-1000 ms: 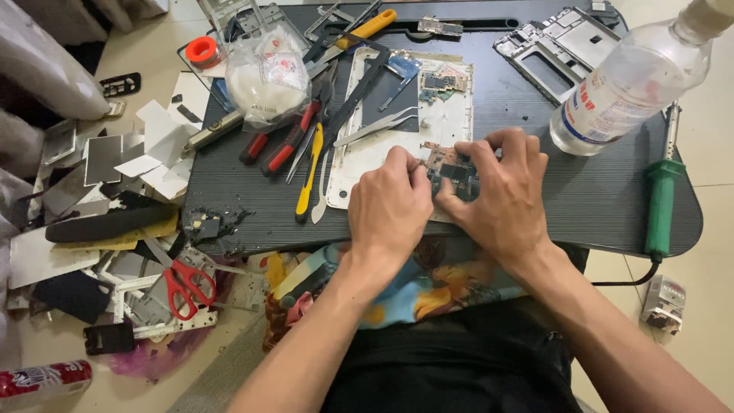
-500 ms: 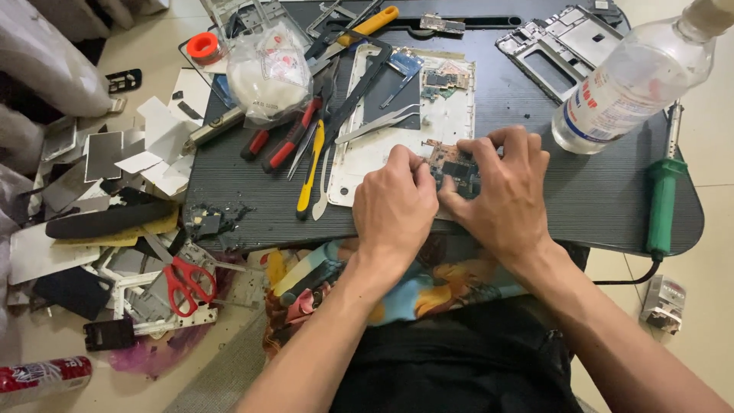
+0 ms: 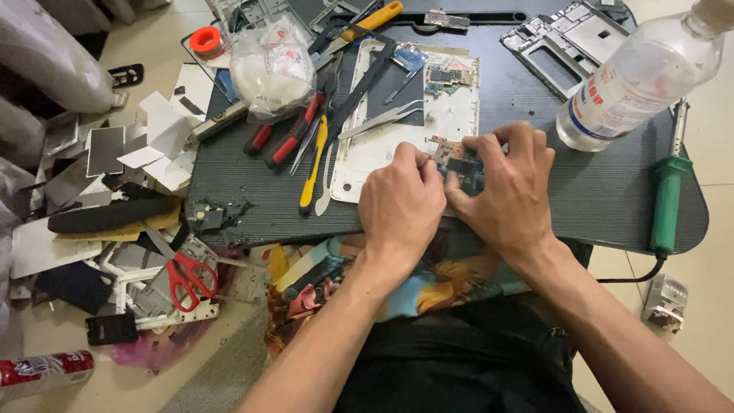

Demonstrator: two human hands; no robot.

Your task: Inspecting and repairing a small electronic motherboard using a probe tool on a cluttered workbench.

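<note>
Work well advanced on taking the device apart, judging by what lies on the dark lap table [image 3: 229, 191]: white rear shell [image 3: 443, 126] opened and flat, long axis running away from the body toward the top of the view, with small boards and a dark panel still lying inside; grey metal frame [image 3: 562, 42] already separated and set at the far right corner; loose scraps and foil pieces piled on the floor at the left, beside red-handled scissors [image 3: 187, 277]. Left to do, as it seems: separating the small circuit board [image 3: 461, 164] itself, not yet let go. Sits at the near edge of the white shell, between both hands, slightly above the table front; long axis roughly left to right across the view, tilted a little, exact facing hard to tell because of fingers covering most of it. Left hand [image 3: 401, 203] closed over the left end of the board, fingers curled down and pinching it. Right hand [image 3: 508, 191] bent around the right end, fingertips pressing on top, thumb below, also gripping. Near by: clear plastic bottle [image 3: 634, 80] lying tilted at the right, neck pointing to the upper right; green soldering iron [image 3: 667, 195] along the right edge, tip away from the body; red screwdrivers [image 3: 287, 130], yellow-handled tool [image 3: 312, 164] and tweezers [image 3: 378, 118] left of the shell.
</note>
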